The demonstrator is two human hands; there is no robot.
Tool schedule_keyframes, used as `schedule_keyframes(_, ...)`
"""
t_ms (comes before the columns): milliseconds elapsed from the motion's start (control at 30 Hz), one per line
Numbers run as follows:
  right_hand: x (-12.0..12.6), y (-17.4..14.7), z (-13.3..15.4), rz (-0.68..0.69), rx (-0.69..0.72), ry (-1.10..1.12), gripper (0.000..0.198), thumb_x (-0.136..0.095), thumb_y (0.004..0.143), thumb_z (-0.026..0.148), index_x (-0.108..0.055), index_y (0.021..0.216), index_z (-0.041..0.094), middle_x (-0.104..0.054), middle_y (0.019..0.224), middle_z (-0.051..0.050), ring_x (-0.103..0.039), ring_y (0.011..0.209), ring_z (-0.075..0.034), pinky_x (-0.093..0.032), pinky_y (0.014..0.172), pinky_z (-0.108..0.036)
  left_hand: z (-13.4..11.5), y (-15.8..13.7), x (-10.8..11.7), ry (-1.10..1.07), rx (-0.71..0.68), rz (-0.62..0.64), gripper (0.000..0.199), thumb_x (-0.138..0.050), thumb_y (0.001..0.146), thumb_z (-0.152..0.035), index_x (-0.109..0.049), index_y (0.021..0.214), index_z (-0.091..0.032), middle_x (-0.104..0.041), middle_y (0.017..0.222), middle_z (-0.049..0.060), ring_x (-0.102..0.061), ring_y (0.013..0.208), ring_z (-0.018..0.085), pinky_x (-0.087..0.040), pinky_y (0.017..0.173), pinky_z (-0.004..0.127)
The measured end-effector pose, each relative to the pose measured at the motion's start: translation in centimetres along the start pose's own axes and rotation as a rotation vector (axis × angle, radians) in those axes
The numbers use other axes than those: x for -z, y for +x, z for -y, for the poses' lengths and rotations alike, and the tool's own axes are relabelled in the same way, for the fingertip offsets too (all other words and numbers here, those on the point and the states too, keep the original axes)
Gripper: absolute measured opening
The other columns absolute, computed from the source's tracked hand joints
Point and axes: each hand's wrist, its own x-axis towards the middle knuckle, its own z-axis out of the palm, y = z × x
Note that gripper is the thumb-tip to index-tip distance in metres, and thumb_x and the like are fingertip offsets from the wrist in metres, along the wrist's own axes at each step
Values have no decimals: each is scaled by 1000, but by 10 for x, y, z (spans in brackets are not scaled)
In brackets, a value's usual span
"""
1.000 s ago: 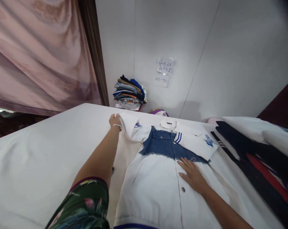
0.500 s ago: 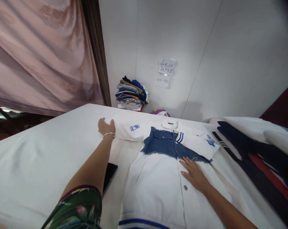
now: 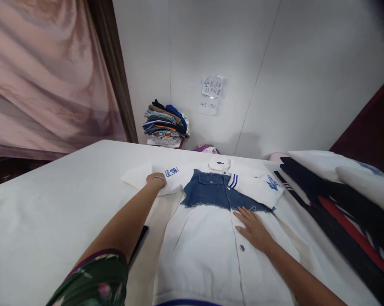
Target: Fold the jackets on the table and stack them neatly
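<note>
A white jacket lies face up with its collar away from me and a frayed blue denim band across the chest. My right hand rests flat on its front near the button line, fingers spread. The right-hand sleeve lies folded across the chest, its blue-striped cuff near the middle. On the other side, my left hand is at the outstretched left sleeve, just beside its blue printed patch. Its fingers are hidden from me, so their grip cannot be judged.
Folded dark, red and white clothes lie along the right side of the white table. A stack of folded clothes stands by the wall beyond the far edge. A dark flat object lies partly behind my left forearm.
My left hand has moved right from beyond the sleeve onto it, and its fingers have gone out of sight. My right hand stays on the jacket front. The view has shifted slightly.
</note>
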Motion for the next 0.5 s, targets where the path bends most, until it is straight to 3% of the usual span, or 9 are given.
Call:
schedule_keyframes(100, -1, 1, -1, -5, 0, 3, 63, -39, 95, 62, -48, 148, 29, -32, 161, -8, -26, 150, -31, -18, 122, -55, 7, 3, 4, 138, 27, 32, 42, -65, 85, -38, -65, 121, -16, -62, 129, 21, -61, 118, 35, -51, 95, 49)
schedule_keyframes(267, 3, 2, 3, 24, 4, 36, 64, -41, 95, 62, -48, 149, 26, -31, 160, -12, -25, 150, -33, -18, 121, -58, 18, 5, -6, 259, 64, 68, 61, -63, 79, -41, -56, 136, -18, -56, 140, 22, -60, 121, 36, -52, 94, 47)
schedule_keyframes(400, 7, 3, 6, 17, 2, 77, 66, -43, 95, 63, -46, 150, 27, -30, 161, -13, -24, 150, -35, -15, 120, -60, 16, 17, -7, 278, 85, 75, 37, -56, 83, -27, -68, 116, -16, -66, 125, 20, -66, 111, 33, -55, 88, 42)
schedule_keyframes(500, 8, 3, 7, 16, 0, 103, 65, -44, 94, 64, -46, 150, 30, -30, 161, -13, -24, 150, -35, -14, 119, -61, 8, 27, 4, 270, 78, -6, 34, -45, 89, -19, -66, 114, -10, -64, 127, 23, -65, 111, 34, -54, 88, 43)
